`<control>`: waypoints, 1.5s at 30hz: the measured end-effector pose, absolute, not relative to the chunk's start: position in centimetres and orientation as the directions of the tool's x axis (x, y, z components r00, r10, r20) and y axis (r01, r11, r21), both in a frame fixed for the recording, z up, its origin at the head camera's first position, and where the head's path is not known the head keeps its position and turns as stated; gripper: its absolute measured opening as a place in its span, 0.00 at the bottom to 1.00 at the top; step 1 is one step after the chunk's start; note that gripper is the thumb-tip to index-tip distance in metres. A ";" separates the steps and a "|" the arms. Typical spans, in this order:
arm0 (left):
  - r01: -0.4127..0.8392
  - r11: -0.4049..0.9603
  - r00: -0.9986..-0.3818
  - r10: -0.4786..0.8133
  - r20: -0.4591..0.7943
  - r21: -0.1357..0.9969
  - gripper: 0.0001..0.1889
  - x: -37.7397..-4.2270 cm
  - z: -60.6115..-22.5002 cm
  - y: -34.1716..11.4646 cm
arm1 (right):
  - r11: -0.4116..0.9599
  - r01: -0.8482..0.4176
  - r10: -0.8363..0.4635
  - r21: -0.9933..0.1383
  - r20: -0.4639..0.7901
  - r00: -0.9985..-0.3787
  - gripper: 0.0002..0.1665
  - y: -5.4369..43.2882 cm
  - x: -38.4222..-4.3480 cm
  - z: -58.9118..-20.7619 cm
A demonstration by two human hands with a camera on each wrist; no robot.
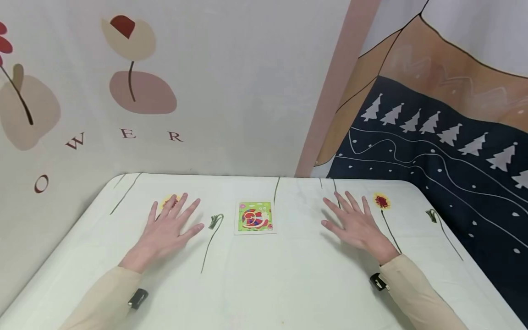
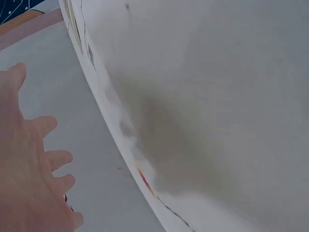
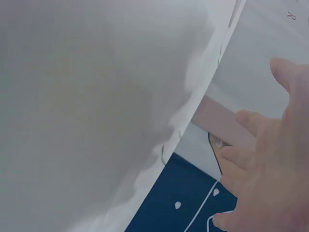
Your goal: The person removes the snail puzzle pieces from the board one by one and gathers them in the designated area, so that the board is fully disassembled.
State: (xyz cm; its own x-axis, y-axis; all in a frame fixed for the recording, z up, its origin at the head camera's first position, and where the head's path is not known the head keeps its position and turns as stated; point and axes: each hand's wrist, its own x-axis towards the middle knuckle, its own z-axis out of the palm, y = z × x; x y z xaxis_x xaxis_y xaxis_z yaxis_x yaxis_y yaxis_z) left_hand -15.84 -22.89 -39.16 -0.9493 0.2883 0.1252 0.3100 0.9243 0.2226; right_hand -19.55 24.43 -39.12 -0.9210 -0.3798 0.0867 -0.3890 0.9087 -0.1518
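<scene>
On the white table lies a small square picture board, with a colourful snail on a green ground inside a pale border. To its left, my left hand is held palm down with the fingers spread, partly covering a printed yellow-and-red flower. My right hand is spread in the same way to the board's right. Neither hand holds anything, and the board lies apart from both. In the left wrist view, the left hand shows above the cloth with a shadow below; the right wrist view shows the right hand likewise.
A white cloth with printed flowers and stems covers the table. Behind stands a pale curtain with flower shapes and letters. At the right hangs a dark blue fabric with white trees. A small black device sits at the left cuff.
</scene>
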 end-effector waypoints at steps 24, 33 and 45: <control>0.359 0.843 -0.932 0.347 0.104 0.401 0.32 -17.5 -40.1 -17.2 | 0.826 -0.467 -0.394 -0.316 0.269 -0.879 0.24 19.2 -21.1 -39.0; 0.374 0.795 -0.906 0.423 0.005 0.477 0.28 -18.5 -41.1 -16.2 | 0.792 -0.466 -0.385 -0.393 0.271 -0.882 0.21 17.9 -22.0 -38.7; 0.431 0.805 -0.887 0.462 0.024 0.407 0.27 -19.1 -41.4 -14.5 | 0.748 -0.483 -0.413 -0.455 0.249 -0.876 0.16 16.7 -22.5 -39.1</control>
